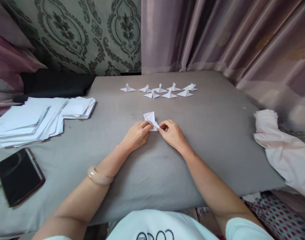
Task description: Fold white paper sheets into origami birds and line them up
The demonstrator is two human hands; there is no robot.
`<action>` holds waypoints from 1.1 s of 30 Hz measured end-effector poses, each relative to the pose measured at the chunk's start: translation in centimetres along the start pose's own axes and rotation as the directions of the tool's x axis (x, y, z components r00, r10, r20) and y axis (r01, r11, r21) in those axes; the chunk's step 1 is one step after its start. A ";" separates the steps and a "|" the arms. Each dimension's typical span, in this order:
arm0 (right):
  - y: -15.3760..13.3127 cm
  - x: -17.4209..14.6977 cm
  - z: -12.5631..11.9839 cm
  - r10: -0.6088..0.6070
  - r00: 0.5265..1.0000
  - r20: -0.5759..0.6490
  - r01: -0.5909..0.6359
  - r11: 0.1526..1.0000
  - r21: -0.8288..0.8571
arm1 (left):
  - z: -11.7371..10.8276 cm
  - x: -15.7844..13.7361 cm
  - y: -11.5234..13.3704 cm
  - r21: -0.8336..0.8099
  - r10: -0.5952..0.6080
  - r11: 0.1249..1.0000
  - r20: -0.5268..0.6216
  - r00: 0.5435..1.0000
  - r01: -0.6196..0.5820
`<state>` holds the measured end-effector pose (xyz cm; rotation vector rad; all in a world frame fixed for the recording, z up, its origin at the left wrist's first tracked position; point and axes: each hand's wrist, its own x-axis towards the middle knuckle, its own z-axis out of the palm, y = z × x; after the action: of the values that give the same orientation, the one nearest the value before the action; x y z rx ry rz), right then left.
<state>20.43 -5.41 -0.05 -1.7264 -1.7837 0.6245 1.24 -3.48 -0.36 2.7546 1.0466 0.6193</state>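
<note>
A small piece of folded white paper (149, 117) is held between my two hands over the middle of the grey-covered table. One flap stands up at its far left, and a narrower point reaches toward the right. My left hand (138, 133) pinches the near left part, its fingers covering some of the folds. With thumb and index finger, my right hand (172, 133) grips the right-hand tip. Beyond the hands, several folded white paper figures (152, 94) with pointed sides stand in two rough rows.
Stacks of white paper sheets (29, 121) lie at the left, before a black folded cloth (57, 83). A dark-screened tablet or phone (20, 176) rests at the near left. Pale bunched cloth (285, 146) hangs over the right edge of the table (217, 133). Curtains (165, 36) border the back.
</note>
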 end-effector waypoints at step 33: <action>-0.1 -0.6 -0.6 -0.131 0.990 0.053 0.136 0.985 -0.110 | -1.2 -0.4 0.3 -0.054 -0.221 0.975 -0.101 0.970 0.217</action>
<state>20.82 -6.03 0.41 -1.6601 -1.9821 0.5188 0.63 -4.04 0.68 2.5454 1.3212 0.7508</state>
